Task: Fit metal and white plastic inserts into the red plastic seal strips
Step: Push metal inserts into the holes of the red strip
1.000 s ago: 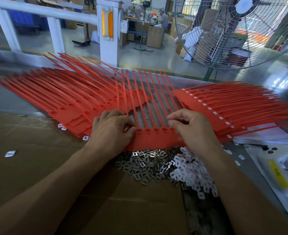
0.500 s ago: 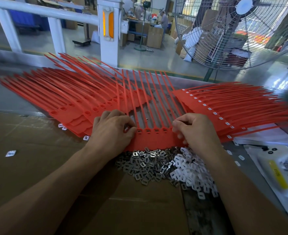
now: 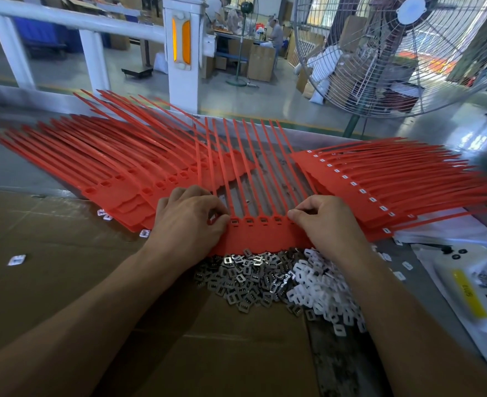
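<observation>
Red seal strip (image 3: 265, 239) between both hands' curled fingers (image 3: 216, 216), apparently pinching its socket row.

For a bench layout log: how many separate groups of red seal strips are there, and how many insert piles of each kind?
Red seal strip groups: 3 (left stack, middle sheet, right stack)
Metal insert pile: 1
White plastic insert pile: 1
Total: 5
</observation>
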A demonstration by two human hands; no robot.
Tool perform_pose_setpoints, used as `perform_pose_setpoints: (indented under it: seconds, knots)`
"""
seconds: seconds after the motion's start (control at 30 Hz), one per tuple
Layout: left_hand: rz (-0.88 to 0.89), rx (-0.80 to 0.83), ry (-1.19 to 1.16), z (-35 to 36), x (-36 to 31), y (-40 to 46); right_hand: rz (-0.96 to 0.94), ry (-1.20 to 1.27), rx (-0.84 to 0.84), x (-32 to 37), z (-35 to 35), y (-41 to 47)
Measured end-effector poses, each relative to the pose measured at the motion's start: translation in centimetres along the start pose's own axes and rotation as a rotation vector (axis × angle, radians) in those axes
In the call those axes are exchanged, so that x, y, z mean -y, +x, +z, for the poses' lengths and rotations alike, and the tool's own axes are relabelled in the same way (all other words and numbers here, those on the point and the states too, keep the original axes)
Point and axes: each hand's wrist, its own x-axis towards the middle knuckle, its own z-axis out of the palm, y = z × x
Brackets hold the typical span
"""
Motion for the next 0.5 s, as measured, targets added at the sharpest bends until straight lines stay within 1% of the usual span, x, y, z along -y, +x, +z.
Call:
perform_pose_setpoints:
  seconds: [0.33, 0.5]
  knots:
    - [0.003, -0.004, 0.0, 0.05, -0.03, 0.05, 0.028, -0.042, 0.096, 0.45, -0.27, 0.23]
    - [0.004, -0.001, -0.001, -0.01, -0.1, 0.07, 0.022, -0.056, 0.023, 0.56, 0.0, 0.21]
